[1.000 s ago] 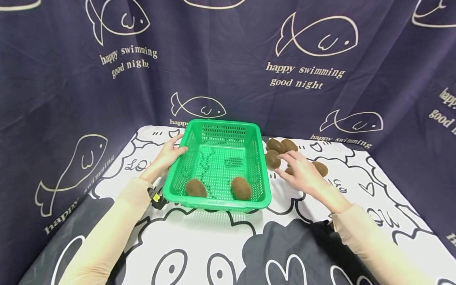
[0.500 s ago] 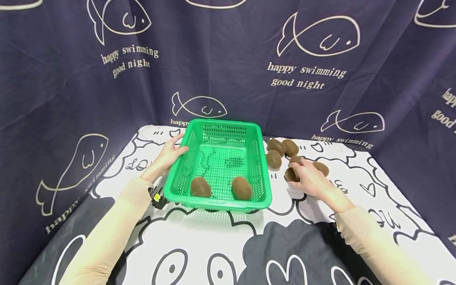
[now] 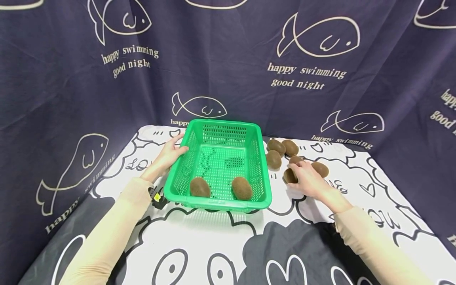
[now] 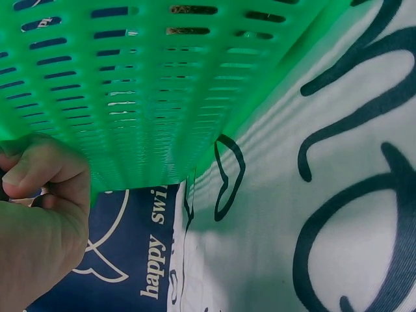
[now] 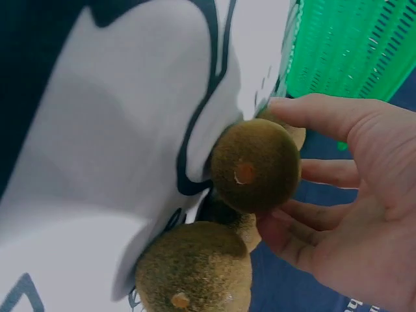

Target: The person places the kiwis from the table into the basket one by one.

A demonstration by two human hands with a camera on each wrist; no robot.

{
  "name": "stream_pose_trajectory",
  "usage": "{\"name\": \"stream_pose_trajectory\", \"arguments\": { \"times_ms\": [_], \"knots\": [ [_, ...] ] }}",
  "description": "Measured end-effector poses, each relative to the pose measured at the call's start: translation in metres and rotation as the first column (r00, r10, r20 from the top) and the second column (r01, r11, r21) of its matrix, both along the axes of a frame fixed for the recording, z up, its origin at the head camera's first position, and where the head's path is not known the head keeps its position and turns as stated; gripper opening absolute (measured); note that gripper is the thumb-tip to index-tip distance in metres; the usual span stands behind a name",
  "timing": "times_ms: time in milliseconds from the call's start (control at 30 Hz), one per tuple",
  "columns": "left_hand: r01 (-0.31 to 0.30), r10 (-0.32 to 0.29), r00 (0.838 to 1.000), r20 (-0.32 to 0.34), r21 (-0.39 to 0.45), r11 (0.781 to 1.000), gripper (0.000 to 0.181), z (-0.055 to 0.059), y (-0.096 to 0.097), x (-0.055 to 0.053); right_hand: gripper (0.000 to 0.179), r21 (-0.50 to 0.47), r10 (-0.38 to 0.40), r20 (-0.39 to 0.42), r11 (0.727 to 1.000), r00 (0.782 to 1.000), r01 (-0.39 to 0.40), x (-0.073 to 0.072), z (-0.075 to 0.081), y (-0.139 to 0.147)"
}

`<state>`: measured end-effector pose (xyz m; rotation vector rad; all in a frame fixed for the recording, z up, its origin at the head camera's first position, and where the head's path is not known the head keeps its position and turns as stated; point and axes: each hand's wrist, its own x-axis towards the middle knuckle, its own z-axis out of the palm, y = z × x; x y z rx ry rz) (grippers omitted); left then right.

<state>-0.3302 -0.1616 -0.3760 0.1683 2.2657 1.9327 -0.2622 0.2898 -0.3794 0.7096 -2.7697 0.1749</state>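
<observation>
A green plastic basket (image 3: 218,204) stands mid-table, with two brown kiwis, one at left (image 3: 200,187) and one at right (image 3: 242,188), near its front wall. My left hand (image 3: 166,156) grips its left rim, thumb over the edge; the left wrist view shows the curled fingers (image 4: 49,166) against the slotted side. Right of the basket, my right hand (image 3: 308,178) holds a kiwi (image 5: 255,166) at the table between thumb and fingers. Behind it in the head view, another kiwi (image 3: 296,160) is partly hidden by the fingers.
Several more kiwis lie about the right hand: a kiwi (image 3: 274,160) close beside the basket, two behind it, and another kiwi (image 3: 320,169) to the right. A white printed cloth (image 3: 199,237) covers the table. A dark blue curtain (image 3: 228,63) hangs behind.
My right hand has moved right and nearer, from beside the kiwi next to the basket to a kiwi it now holds. The left kiwi in the basket has rolled slightly right.
</observation>
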Motion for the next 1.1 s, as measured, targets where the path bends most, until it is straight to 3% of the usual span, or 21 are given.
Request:
{"name": "stream_pose_trajectory", "arguments": {
  "times_ms": [267,500,633,767,1100],
  "knots": [
    [0.007,-0.007,1.0,0.019,0.006,1.0,0.069,0.006,0.001,0.005,0.074,0.08,0.007,0.115,0.997,0.993,-0.016,0.004,0.009,0.001],
    [0.017,-0.018,1.0,0.02,0.008,1.0,0.069,0.02,0.005,0.018,0.08,0.096,0.037,0.143,0.994,0.989,-0.052,0.005,0.01,0.003],
    [0.02,-0.02,1.0,0.018,0.008,1.0,0.069,0.023,0.006,0.02,0.079,0.097,0.024,0.163,0.994,0.986,-0.041,0.002,0.01,0.003],
    [0.019,-0.019,1.0,0.021,0.013,1.0,0.069,0.02,0.006,0.017,0.076,0.085,0.012,0.187,0.996,0.982,-0.028,-0.001,0.01,0.003],
    [0.004,-0.004,1.0,0.005,0.02,1.0,0.069,0.0,0.0,0.0,0.075,0.053,0.053,0.19,0.997,0.98,-0.064,-0.005,0.01,0.004]
  ]
}}
